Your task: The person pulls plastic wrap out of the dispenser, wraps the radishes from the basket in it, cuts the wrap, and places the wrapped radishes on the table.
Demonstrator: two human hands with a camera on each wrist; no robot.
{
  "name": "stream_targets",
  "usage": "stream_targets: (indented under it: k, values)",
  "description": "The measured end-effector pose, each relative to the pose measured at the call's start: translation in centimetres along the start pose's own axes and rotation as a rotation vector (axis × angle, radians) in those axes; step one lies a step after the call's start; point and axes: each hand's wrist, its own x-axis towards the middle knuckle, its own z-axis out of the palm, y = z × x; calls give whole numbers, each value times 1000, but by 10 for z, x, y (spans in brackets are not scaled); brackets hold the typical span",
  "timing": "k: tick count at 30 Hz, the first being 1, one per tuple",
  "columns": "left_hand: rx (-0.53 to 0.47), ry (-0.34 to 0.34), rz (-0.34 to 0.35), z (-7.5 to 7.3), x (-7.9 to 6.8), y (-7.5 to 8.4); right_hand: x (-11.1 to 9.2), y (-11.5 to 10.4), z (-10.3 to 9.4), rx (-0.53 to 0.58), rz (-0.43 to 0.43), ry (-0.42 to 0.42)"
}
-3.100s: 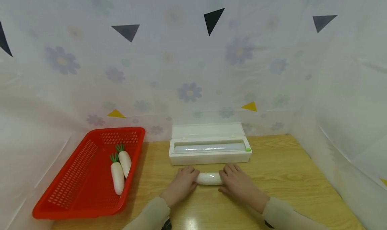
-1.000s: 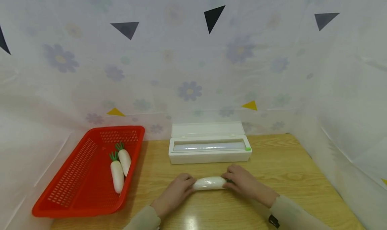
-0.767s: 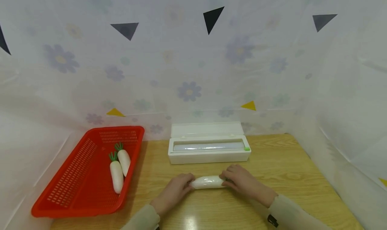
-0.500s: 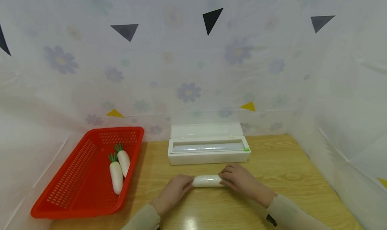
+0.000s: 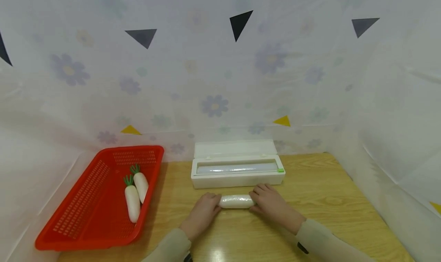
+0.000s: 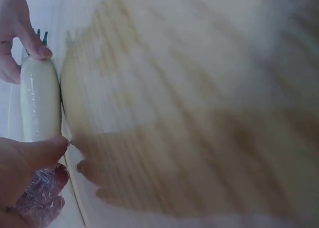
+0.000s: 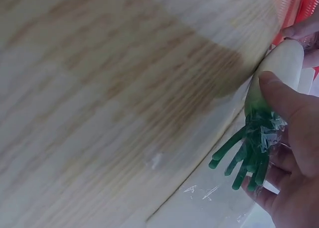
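A white radish [image 5: 236,201], wrapped in shiny clear film, lies crosswise on the table in front of me. My left hand [image 5: 202,211] grips its left end; in the left wrist view crumpled film [image 6: 37,190] bunches between the thumb and fingers there. At the other end, my right hand [image 5: 273,205] holds the radish with the thumb on its near side. Green stalks [image 7: 253,148] with film around them stick out at that end in the right wrist view. Just behind stands a white cling film box [image 5: 237,181], lid raised, with a roll [image 5: 237,168] inside.
To the left is a red plastic basket [image 5: 86,243] in which two white radishes [image 5: 132,202] with green tops lie side by side. The wooden table [image 5: 330,200] is enclosed by a flower-patterned white sheet [image 5: 179,78] at the back and plain-looking sheeting along the sides.
Both hands first drew the radish towards me, then moved it away again, closer to the box. Green stalks seen by the right hand a second ago are now covered in the head view.
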Motion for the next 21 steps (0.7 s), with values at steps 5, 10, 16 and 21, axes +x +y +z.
stream_targets:
  k: [5,10,16,21]
  values:
    - [-84,-30,38,-2,1,-7,0,4,2,13,-16,-13]
    - [-149,-76,90,-6,-2,-13,0,11,2,75,-48,-39]
    - [-248,-183,68,-13,-7,-13,-10,16,-2,234,-49,-126]
    - [-328,-196,-5,-16,-12,-11,-16,12,-1,298,-44,-113]
